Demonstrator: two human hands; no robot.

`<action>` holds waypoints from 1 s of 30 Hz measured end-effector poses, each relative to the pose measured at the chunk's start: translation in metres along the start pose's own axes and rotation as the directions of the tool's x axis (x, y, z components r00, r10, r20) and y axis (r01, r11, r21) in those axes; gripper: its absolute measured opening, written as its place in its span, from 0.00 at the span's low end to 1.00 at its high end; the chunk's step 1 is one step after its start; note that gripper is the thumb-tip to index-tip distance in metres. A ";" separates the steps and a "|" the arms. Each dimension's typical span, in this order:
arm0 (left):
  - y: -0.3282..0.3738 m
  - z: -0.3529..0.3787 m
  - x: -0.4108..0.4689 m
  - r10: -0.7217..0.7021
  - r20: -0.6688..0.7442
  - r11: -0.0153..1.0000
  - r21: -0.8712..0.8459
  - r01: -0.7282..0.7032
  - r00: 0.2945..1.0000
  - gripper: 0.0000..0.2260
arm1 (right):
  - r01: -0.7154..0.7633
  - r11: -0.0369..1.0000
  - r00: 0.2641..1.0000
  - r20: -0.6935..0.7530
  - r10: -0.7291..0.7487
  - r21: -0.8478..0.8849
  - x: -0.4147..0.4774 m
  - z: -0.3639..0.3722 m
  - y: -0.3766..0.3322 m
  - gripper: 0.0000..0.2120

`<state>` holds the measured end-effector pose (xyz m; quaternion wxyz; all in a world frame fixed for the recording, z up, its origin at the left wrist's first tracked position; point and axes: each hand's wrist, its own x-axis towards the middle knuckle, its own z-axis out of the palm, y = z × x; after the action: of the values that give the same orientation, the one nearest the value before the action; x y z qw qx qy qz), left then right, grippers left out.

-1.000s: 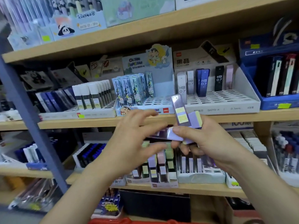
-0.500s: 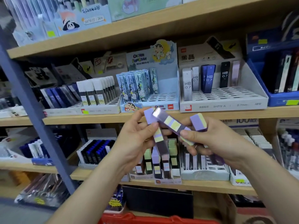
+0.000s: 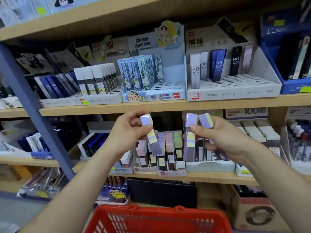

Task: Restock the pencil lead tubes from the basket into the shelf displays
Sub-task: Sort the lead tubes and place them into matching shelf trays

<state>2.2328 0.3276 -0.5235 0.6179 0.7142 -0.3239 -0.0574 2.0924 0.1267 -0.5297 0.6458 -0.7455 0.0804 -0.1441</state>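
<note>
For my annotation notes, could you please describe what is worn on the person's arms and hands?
Nothing visible: the left hand and right hand wear no gloves, rings or watch, and both forearms are bare to the frame edge, with no sleeves showing.

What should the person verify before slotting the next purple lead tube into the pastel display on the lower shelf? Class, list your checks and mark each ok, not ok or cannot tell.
1. Left hand grips only a single purple tube: ok.
2. That tube points cap up, slightly tilted: ok.
3. Right hand pinches the two spare tubes under the thumb: ok.
4. Pastel display has a matching purple row: ok.
5. Free slot in that row: cannot tell, the hands and tubes hide it.
6. Red basket sits below the hands: ok.
</note>
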 end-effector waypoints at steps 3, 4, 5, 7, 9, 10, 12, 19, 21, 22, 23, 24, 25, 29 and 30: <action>-0.010 0.003 0.001 0.059 0.008 0.981 0.183 -0.059 0.998 0.14 | -0.058 0.994 0.998 0.004 0.058 -0.097 0.003 0.002 0.012 0.07; -0.013 0.002 0.002 0.077 0.000 0.967 0.243 -0.074 0.997 0.13 | -0.086 0.991 0.996 -0.003 0.086 -0.107 0.004 0.002 0.017 0.08; -0.017 0.002 0.003 0.090 -0.014 0.954 0.290 -0.082 0.996 0.13 | -0.113 0.989 0.994 -0.008 0.113 -0.094 0.005 0.003 0.021 0.08; -0.024 -0.002 0.005 0.109 -0.043 0.927 0.365 -0.086 0.993 0.13 | -0.141 0.990 0.990 -0.001 0.141 -0.014 0.006 0.008 0.027 0.06; -0.031 -0.006 0.008 0.124 -0.056 0.893 0.441 -0.087 0.991 0.13 | -0.169 0.981 0.985 -0.018 0.171 0.091 0.007 0.013 0.032 0.05; -0.034 -0.008 0.009 0.127 -0.058 0.880 0.467 -0.086 0.990 0.13 | -0.191 0.974 0.980 -0.041 0.197 0.125 0.008 0.014 0.035 0.05; -0.039 -0.011 0.010 0.131 -0.057 0.871 0.483 -0.088 0.990 0.13 | -0.210 0.969 0.973 -0.068 0.220 0.129 0.010 0.017 0.041 0.06; -0.040 -0.029 0.016 0.058 -0.084 0.947 0.320 -0.029 0.995 0.14 | -0.165 0.986 0.986 -0.040 0.165 -0.007 0.014 0.035 0.049 0.13; -0.042 -0.036 0.017 0.048 -0.091 0.954 0.298 -0.019 0.995 0.13 | -0.166 0.983 0.986 -0.026 0.164 -0.076 0.014 0.037 0.051 0.11; -0.043 -0.039 0.018 0.047 -0.090 0.954 0.299 -0.019 0.995 0.13 | -0.158 0.983 0.987 0.002 0.159 -0.090 0.015 0.039 0.051 0.10; -0.044 -0.042 0.018 0.049 -0.087 0.952 0.306 -0.020 0.995 0.13 | -0.156 0.984 0.987 0.027 0.159 -0.090 0.016 0.039 0.053 0.09; -0.046 -0.044 0.018 0.050 -0.084 0.947 0.322 -0.020 0.995 0.13 | -0.160 0.984 0.986 0.034 0.163 -0.083 0.017 0.040 0.055 0.08; -0.047 -0.046 0.018 0.049 -0.081 0.940 0.342 -0.019 0.996 0.13 | -0.159 0.984 0.987 0.023 0.161 -0.077 0.020 0.041 0.059 0.07; -0.056 -0.049 0.019 0.040 -0.042 0.903 0.428 -0.018 0.998 0.14 | -0.143 0.985 0.989 -0.059 0.138 -0.097 0.030 0.043 0.066 0.11; -0.059 -0.049 0.019 0.037 -0.028 0.889 0.457 -0.021 0.999 0.13 | -0.134 0.984 0.989 -0.077 0.125 -0.115 0.031 0.043 0.066 0.12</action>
<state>2.2945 0.3601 -0.5602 0.4391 0.8354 -0.3278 0.0424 2.1399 0.1478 -0.5965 0.6048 -0.7705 0.1598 -0.1227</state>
